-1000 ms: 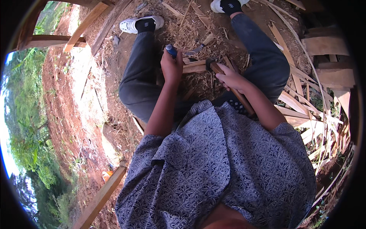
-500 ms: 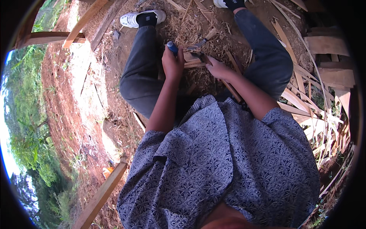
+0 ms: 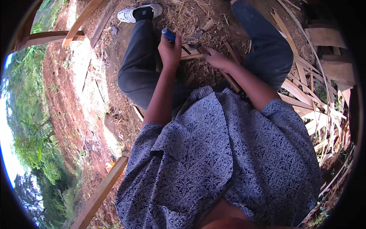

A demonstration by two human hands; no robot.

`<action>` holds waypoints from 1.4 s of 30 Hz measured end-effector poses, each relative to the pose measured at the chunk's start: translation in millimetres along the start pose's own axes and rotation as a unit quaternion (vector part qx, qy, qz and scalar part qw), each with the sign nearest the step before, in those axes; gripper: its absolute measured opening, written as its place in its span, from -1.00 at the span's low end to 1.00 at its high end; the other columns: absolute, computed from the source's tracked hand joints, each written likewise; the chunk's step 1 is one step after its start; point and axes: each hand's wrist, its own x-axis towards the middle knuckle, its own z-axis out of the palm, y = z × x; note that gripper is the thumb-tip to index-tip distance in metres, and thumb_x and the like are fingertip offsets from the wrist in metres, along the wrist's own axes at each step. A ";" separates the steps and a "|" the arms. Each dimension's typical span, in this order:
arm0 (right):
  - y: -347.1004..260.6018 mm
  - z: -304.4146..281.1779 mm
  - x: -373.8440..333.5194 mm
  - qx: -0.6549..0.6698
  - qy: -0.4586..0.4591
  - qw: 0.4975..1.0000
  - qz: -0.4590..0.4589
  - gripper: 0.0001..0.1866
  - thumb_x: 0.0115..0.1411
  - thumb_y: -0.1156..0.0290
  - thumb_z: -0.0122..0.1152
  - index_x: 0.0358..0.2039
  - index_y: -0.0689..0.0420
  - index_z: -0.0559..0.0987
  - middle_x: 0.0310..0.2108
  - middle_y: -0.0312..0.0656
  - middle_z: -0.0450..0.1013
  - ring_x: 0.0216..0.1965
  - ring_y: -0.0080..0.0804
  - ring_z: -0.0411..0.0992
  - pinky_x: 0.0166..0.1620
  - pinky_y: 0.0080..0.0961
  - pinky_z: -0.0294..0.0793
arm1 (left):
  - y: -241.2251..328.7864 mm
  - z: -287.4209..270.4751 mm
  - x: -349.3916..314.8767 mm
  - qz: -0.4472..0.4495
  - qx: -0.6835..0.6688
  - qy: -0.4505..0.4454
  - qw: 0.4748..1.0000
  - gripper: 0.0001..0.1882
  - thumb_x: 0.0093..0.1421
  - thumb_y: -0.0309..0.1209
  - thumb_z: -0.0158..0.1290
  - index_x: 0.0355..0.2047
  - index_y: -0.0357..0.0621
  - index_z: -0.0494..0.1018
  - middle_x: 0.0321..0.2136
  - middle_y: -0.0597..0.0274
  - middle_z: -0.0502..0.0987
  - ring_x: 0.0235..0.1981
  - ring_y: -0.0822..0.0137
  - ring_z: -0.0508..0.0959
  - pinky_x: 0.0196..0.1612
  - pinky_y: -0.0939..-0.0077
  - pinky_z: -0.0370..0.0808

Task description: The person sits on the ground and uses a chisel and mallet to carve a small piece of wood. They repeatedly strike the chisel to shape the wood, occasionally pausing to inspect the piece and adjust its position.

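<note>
Left hand: my left hand [image 3: 170, 52] has its fingers wrapped around the grip of a blue-handled tool [image 3: 168, 34], thumb side toward the right.
Right hand: my right hand [image 3: 218, 61] has its fingers curled around the shaft of a hammer-like tool [image 3: 230, 81], close below its dark head. The shaft runs back under my forearm.
Wood piece: the pale wood piece [image 3: 190, 56] lies low between my legs [image 3: 142, 61], just right of my left hand. The dark head is at its upper side — contact cannot be confirmed.
Ground: shavings [image 3: 190, 19] cover the soil [image 3: 228, 38] beyond the wood piece; a knife-like tool [image 3: 195, 36] lies there, held by neither hand.
Right side: long pale strips [image 3: 299, 87] lie loose in a heap.
Done: the shavings suggest considerable cutting; how much came from this piece cannot be told.
Left: both tools are at the wood, so I judge its working unfinished — the remaining amount is not visible.
</note>
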 end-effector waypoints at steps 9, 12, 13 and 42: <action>-29.7 -41.7 -65.9 0.102 0.008 0.995 0.017 -0.35 0.50 0.23 -0.05 0.54 -0.19 0.05 -0.50 -0.50 0.22 -0.60 -0.77 0.13 -0.56 -0.68 0.21 | 2.7 11.7 -11.2 0.041 0.003 -0.001 0.999 -0.71 0.22 -0.33 0.34 -0.33 -0.26 0.48 -0.50 0.06 0.58 -0.48 0.17 0.60 -0.35 0.30 0.50; -21.6 -49.0 -69.9 0.087 0.015 0.996 0.020 -0.34 0.50 0.23 -0.05 0.54 -0.18 0.04 -0.50 -0.50 0.20 -0.61 -0.77 0.11 -0.55 -0.67 0.21 | 5.7 10.2 -10.6 0.057 0.028 -0.005 0.998 -0.73 0.24 -0.33 0.32 -0.31 -0.26 0.50 -0.48 0.12 0.61 -0.44 0.32 0.62 -0.30 0.39 0.53; -18.1 -51.3 -69.7 0.087 0.014 0.996 0.022 -0.34 0.50 0.23 -0.06 0.54 -0.18 0.04 -0.50 -0.50 0.20 -0.61 -0.77 0.11 -0.55 -0.67 0.22 | 8.5 9.1 -10.3 0.058 0.038 -0.010 0.998 -0.73 0.25 -0.32 0.32 -0.30 -0.26 0.51 -0.47 0.15 0.63 -0.42 0.40 0.63 -0.28 0.43 0.55; -26.2 -32.5 -77.5 0.075 0.006 0.997 0.014 -0.35 0.49 0.20 -0.02 0.53 -0.12 0.11 -0.51 -0.48 0.25 -0.63 -0.76 0.17 -0.58 -0.68 0.24 | 9.4 4.7 -18.5 0.070 0.034 -0.026 0.997 -0.72 0.19 -0.38 0.34 -0.38 -0.26 0.45 -0.47 0.02 0.58 -0.42 0.01 0.61 -0.31 0.19 0.50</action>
